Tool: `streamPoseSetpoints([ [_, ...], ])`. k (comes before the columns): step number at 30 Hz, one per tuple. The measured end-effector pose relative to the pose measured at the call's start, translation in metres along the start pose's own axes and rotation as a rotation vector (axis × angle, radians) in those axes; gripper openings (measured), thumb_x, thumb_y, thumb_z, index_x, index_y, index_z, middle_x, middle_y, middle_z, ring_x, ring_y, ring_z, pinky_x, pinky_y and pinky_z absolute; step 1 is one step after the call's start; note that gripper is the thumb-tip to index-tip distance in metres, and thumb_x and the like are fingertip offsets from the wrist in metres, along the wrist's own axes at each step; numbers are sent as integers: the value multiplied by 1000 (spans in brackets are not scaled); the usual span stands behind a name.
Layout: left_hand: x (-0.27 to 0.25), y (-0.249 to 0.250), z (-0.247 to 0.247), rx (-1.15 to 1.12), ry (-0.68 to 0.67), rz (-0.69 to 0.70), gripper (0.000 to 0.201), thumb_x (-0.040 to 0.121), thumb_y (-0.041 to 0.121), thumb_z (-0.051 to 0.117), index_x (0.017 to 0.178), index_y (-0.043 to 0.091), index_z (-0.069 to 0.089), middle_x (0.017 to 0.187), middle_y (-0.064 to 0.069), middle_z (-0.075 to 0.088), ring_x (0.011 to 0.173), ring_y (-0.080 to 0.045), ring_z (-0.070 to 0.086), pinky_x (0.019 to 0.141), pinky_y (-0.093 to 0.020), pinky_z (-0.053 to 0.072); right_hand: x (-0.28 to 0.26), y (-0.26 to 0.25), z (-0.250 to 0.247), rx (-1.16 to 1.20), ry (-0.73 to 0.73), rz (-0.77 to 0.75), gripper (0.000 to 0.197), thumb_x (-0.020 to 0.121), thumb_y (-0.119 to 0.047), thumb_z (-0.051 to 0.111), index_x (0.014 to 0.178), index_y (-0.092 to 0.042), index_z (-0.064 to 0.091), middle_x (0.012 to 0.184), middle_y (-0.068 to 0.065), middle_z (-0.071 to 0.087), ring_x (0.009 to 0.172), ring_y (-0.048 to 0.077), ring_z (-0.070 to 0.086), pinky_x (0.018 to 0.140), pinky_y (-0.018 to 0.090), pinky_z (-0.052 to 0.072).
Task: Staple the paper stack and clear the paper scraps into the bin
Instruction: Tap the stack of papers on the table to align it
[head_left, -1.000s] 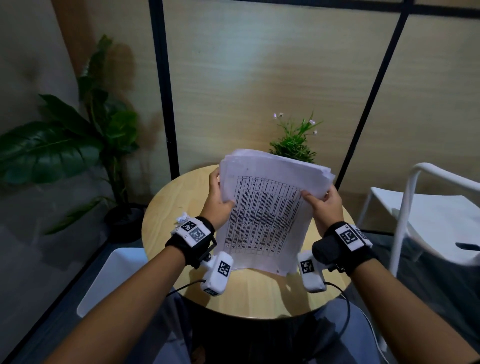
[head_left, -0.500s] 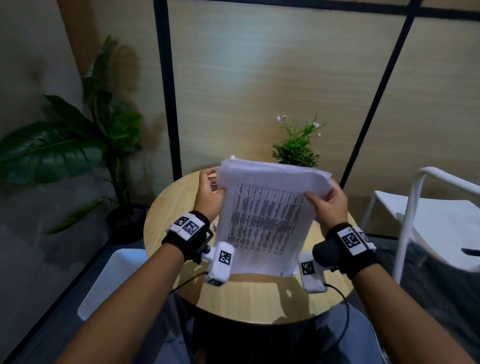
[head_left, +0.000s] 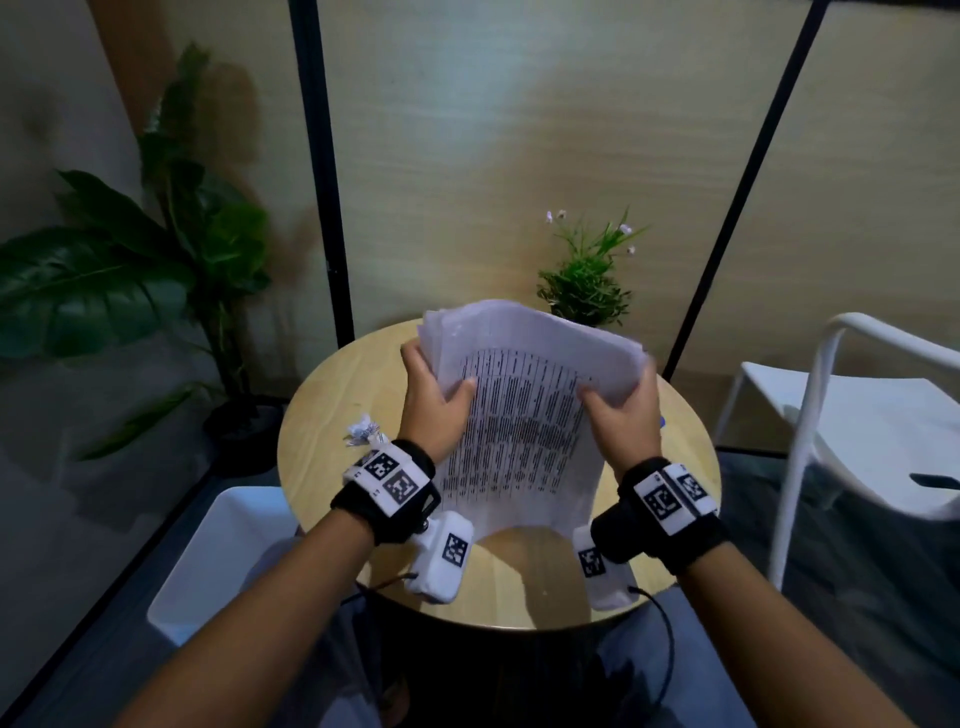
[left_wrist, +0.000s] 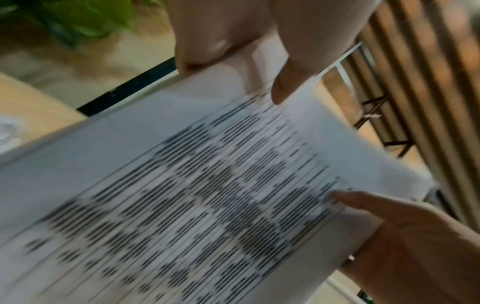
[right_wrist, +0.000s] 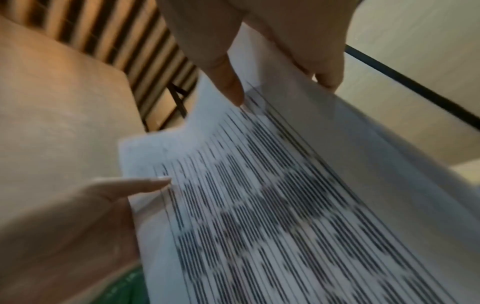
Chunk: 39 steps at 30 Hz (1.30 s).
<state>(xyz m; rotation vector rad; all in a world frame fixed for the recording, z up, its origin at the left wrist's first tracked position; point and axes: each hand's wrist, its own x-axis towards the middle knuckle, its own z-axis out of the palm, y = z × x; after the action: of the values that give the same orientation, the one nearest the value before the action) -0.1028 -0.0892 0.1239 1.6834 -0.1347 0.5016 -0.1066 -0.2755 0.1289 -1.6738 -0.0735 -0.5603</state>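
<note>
1. Bare skin on loose paper is your only hold: your left hand grips the paper stack at its 9 o'clock edge, thumb curled over the printed face, and your right hand grips the 3 o'clock edge the same way
2. Sheets are fanned at the top edge, at 12 o'clock, and the stack stands tilted on the round wooden table; loosen either thumb and the pages could slide apart and spill
3. Squaring looks unfinished, so a staple driven now would likely catch only some sheets; tap the bottom edge level first
4. No stapler shows in any view; I cannot tell where it lies, so freeing a hand to hunt for it risks the stack sagging one-sided
5. One crumpled paper scrap sits on the table at 9 o'clock, just beside your left wrist; a swing of the stack could knock it to the floor
6. A white bin waits below the table edge at 8 o'clock, well apart from the scrap, so a careless sweep may miss it
</note>
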Motion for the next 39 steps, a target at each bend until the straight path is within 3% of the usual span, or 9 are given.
streamPoseSetpoints([
  [5,4,-1,-1,27,20,-46,29,91,-6,41,107,13,26,93,3,49,77,-9,54,57,-8,50,3,4,-1,28,39,75,39,86,2,58,122,-9,47,109,6,57,97,17,56,88,33,52],
  [8,10,7,-9,-63,12,47,31,91,-6,46,108,11,27,100,5,51,82,5,54,62,-4,51,14,-6,-10,89,18,-7,40,85,2,60,112,-21,43,105,1,58,94,9,58,77,17,52],
  [14,-4,-16,-11,-10,-36,-41,32,92,-10,42,109,12,26,88,6,47,75,-1,51,59,0,46,0,9,-8,60,-44,102,36,81,11,57,104,-14,48,90,-4,55,87,15,54,67,17,46],
  [17,4,-9,-15,14,86,2,24,93,-4,44,105,13,32,87,7,53,75,-2,54,64,-11,49,8,5,-7,89,43,74,35,83,8,59,112,-9,54,94,2,61,91,19,57,75,27,47],
  [21,7,-1,-13,98,144,58,23,91,1,50,111,9,40,94,-3,62,78,-17,62,73,-31,51,9,1,-2,131,-29,13,37,84,5,62,115,-14,55,98,2,63,88,9,62,69,12,52],
  [26,6,0,-19,102,279,94,19,87,3,59,89,14,45,81,9,57,73,-5,57,67,-10,46,5,-2,-2,222,-2,-15,36,84,7,60,102,-24,54,94,-2,64,87,9,63,72,15,53],
  [31,6,3,-27,49,210,51,18,86,10,66,73,20,58,75,11,63,69,-3,62,70,-23,54,3,-1,-7,249,-5,-2,37,85,5,60,96,-29,55,91,3,65,79,8,64,66,14,54],
  [35,6,5,-30,2,45,33,14,92,5,55,98,4,68,91,-13,70,85,-28,67,82,-44,56,4,-1,-10,290,-23,35,37,85,7,59,106,-23,54,93,2,65,84,15,63,67,16,57],
  [39,7,9,-31,-57,-50,34,23,92,1,52,108,12,64,106,-15,66,99,-28,62,90,-41,52,8,-3,-14,332,-33,72,38,85,10,56,105,-22,54,92,-1,64,82,10,64,67,17,57],
])
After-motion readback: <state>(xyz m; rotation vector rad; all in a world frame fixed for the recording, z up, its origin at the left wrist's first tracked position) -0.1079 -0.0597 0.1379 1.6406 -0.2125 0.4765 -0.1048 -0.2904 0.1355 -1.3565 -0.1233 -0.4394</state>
